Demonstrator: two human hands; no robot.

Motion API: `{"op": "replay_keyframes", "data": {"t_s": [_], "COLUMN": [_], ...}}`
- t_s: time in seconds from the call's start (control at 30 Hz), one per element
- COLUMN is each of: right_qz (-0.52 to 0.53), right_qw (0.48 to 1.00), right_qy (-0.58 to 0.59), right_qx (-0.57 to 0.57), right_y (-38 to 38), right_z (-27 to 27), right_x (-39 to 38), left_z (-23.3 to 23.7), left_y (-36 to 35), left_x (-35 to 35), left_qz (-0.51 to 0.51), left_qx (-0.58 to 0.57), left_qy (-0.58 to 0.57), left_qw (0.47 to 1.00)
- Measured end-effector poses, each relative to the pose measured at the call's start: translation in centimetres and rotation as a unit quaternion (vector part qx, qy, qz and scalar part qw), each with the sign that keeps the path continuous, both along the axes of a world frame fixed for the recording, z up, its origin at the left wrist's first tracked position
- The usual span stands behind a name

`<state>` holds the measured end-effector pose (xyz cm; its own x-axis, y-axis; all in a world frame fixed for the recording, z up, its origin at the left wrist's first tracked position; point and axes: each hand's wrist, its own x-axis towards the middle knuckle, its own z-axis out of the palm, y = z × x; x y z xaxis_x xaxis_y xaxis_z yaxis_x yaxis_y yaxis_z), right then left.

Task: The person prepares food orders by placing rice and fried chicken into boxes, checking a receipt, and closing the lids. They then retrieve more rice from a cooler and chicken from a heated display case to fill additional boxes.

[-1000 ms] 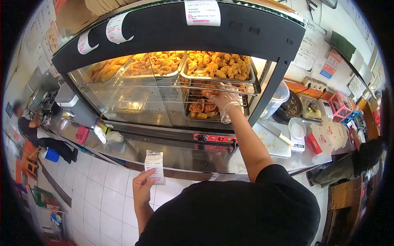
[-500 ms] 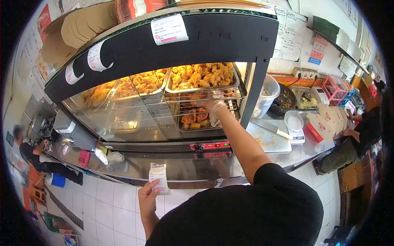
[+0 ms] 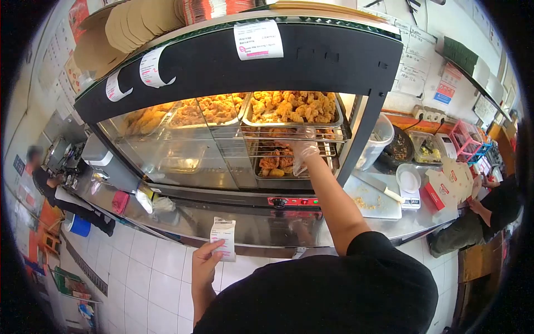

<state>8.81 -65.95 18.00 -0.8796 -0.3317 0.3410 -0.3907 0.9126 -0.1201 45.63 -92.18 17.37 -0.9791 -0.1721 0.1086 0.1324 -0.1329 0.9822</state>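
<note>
Low in front of me, my left hand (image 3: 206, 263) pinches a printed paper receipt (image 3: 224, 231) between thumb and fingers. My right hand (image 3: 303, 150), in a clear plastic glove, reaches into the heated display cabinet (image 3: 334, 64). It is at the wire rack (image 3: 253, 146), beneath the upper metal tray (image 3: 261, 124) of fried chicken (image 3: 292, 107). Darker, reddish-brown chicken pieces (image 3: 271, 161) lie on a lower tray just left of the wrist. The right fingers are mostly hidden among the rack and food, so what they grip cannot be seen.
Receipts hang on the cabinet's front, with cardboard pieces (image 3: 142, 25) stacked on top. To the right are a cutting board (image 3: 370, 206), a knife (image 3: 389, 192), a scale (image 3: 410, 200) and red-and-white boxes (image 3: 436, 192). One person (image 3: 473, 222) stands at right, another (image 3: 47, 183) far left.
The view has shifted, so the cabinet appears further right and slightly lower. My right hand stays inside the cabinet at the rack, and my left hand still holds the receipt.
</note>
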Motion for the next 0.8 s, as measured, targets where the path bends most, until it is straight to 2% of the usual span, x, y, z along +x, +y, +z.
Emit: {"op": "replay_keyframes", "data": {"t_s": [0.03, 0.07, 0.1, 0.13, 0.2, 0.23, 0.27, 0.33, 0.37, 0.4, 0.43, 0.47, 0.5, 0.53, 0.6, 0.63, 0.67, 0.73, 0.77, 0.8], "right_qz": [0.008, -0.014, -0.075, -0.075, 0.050, 0.086, 0.086, 0.105, 0.091, 0.090, 0.114, 0.117, 0.122, 0.137, 0.148, 0.158, 0.154, 0.122, 0.113, 0.108], "right_qw": [0.998, 0.939, 0.923, 0.922, 0.792, 0.838, 0.839, 0.752, 0.788, 0.788, 0.953, 0.979, 0.956, 0.949, 0.927, 0.846, 0.798, 0.649, 0.864, 0.919], "right_qy": [-0.004, -0.087, -0.083, -0.083, -0.140, 0.008, 0.008, -0.121, -0.098, -0.100, 0.079, 0.149, 0.245, 0.283, 0.318, 0.076, 0.001, -0.120, 0.144, 0.251], "right_qx": [-0.062, -0.332, -0.368, -0.370, -0.592, -0.538, -0.538, -0.639, -0.601, -0.601, -0.270, -0.074, 0.106, -0.013, -0.130, -0.503, -0.582, -0.741, -0.469, -0.283], "right_y": [-0.2, -0.5, -0.8, -0.7, 0.4, 0.2, 0.5, 1.0, 1.5, 3.0, 4.4, 4.6, 4.9, 4.5, 4.5, 3.7, 3.4, 3.0, 3.7, 3.9], "right_z": [0.3, 1.2, 3.0, 2.1, -1.2, -1.4, -1.6, -1.2, -2.5, -3.6, -3.8, -4.3, -4.7, -5.0, -5.8, -4.8, -3.8, -2.0, -2.5, -2.3], "right_x": [0.8, 2.3, 5.2, 5.3, 3.5, 3.2, 3.0, 3.7, 2.3, 1.1, 0.5, -0.4, -1.2, -2.1, -3.0, -2.3, -1.6, 0.0, -0.2, 0.0], "left_z": [0.1, 0.1, 0.0, -0.1, -0.7, -0.9, -1.1, -1.6, -1.6, -1.5, -1.4, -1.3, -1.1, -1.0, -1.2, -1.3, -1.4, -1.5, -1.6, -1.6], "left_y": [0.1, 0.0, -0.1, -0.2, -0.7, -0.9, -1.0, -1.1, -1.2, -1.2, -1.2, -1.2, -1.1, -1.0, -1.0, -0.9, -0.9, -0.7, -0.6, -0.4], "left_x": [0.1, 0.2, 0.3, 0.3, 0.7, 0.8, 0.8, 0.9, 1.0, 0.9, 0.8, 0.8, 0.7, 0.6, 0.6, 0.4, 0.3, 0.1, 0.1, 0.0], "left_qz": [0.002, 0.003, 0.010, 0.016, 0.020, 0.025, 0.025, 0.029, 0.029, 0.027, 0.024, 0.025, 0.026, 0.026, 0.021, 0.018, 0.014, 0.007, 0.007, 0.005], "left_qx": [0.007, 0.005, 0.017, 0.030, 0.020, 0.012, 0.012, 0.014, 0.015, 0.013, 0.011, 0.012, 0.013, 0.014, 0.014, 0.014, 0.014, 0.012, 0.013, 0.015], "left_qy": [0.004, 0.002, 0.004, 0.008, 0.004, -0.002, -0.002, -0.011, -0.013, -0.012, -0.010, -0.012, -0.008, -0.003, -0.009, -0.014, -0.014, -0.018, -0.019, -0.020], "left_qw": [1.000, 1.000, 1.000, 0.999, 1.000, 1.000, 1.000, 0.999, 0.999, 0.999, 1.000, 1.000, 1.000, 1.000, 1.000, 1.000, 1.000, 1.000, 1.000, 1.000]}}
